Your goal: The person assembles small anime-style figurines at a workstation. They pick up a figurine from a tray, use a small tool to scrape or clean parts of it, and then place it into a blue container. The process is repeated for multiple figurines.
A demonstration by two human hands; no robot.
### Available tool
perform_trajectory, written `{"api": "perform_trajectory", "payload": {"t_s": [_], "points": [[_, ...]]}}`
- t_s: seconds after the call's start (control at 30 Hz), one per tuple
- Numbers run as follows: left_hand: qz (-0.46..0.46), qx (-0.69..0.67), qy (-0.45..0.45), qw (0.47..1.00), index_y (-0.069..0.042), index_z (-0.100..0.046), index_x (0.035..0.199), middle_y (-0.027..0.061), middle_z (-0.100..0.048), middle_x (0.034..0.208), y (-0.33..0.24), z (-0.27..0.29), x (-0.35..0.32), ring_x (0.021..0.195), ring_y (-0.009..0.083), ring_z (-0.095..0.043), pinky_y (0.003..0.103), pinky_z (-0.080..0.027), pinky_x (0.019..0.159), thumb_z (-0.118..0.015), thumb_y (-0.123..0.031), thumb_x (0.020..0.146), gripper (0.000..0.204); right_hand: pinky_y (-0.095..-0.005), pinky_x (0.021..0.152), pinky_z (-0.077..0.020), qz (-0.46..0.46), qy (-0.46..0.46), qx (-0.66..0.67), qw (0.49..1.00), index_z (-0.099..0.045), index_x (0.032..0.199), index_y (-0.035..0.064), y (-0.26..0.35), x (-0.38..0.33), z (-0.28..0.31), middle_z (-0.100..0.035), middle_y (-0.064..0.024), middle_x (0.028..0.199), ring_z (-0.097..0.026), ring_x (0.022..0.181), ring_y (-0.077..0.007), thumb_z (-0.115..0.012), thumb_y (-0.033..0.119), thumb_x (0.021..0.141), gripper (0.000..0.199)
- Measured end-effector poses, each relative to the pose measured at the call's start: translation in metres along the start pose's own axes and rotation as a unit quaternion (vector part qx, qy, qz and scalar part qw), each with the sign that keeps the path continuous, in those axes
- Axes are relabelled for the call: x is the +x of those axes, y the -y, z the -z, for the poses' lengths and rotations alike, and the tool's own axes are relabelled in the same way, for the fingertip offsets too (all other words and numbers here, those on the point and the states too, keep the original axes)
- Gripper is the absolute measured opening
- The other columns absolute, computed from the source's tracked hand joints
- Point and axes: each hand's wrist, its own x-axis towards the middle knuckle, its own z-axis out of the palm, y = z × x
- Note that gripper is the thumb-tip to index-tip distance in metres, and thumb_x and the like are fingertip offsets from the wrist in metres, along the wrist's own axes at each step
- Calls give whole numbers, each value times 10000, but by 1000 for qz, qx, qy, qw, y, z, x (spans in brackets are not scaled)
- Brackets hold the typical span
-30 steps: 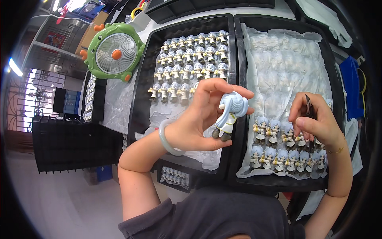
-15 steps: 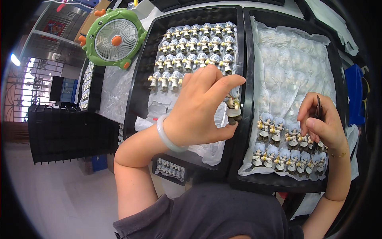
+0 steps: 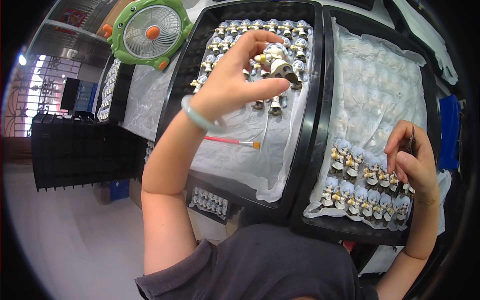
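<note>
My left hand [image 3: 232, 75] is raised over the left black tray [image 3: 314, 100], its fingers and thumb around a small figurine [image 3: 277, 64]. This figurine has pale blue hair, white clothes and dark boots; it leans, with its boots toward my thumb. Rows of similar figurines [image 3: 300, 47] stand behind and below the hand, partly hidden by it. My right hand [image 3: 415, 160] is closed around a slim black pointed tool [image 3: 411, 142], whose exact kind I cannot make out. It hovers at the right side of the second tray [image 3: 327, 65], beside two rows of figurines [image 3: 357, 200].
A red-handled brush [image 3: 230, 142] lies on white sheeting in the left tray. Thin translucent sheeting [image 3: 380, 90] covers more figurines in the right tray. A green animal-shaped fan [image 3: 185, 30] stands at back left. Below the left tray is a smaller box of figurines [image 3: 210, 202].
My left hand has moved away from me over the left tray with the figurine, which has gone from upright to leaning. The brush has come into fuller view. My right hand keeps its hold.
</note>
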Motion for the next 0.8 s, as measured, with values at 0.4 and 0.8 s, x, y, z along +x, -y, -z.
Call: {"api": "perform_trajectory", "payload": {"t_s": [0.4,0.8], "points": [[-83,396,104,909,-120,-489,1139,100,-474,1097,87,-41,2,1061,294,-424,393,-332,903,-764,-222,546,661,-133,353,-309,20,7,-2,1000,-511,806,-10,-1,-1,2,-549,-49,556,-393,360,-12,-588,244,727,277],[-73,418,115,898,-147,-478,1189,83,-468,1122,92,-41,3,1094,277,-411,409,-280,937,-758,-273,596,668,-301,618,-413,91,-165,-491,851,-502,905,-3,-25,33,28,-545,-117,750,-528,660,-206,-547,90,776,165]]}}
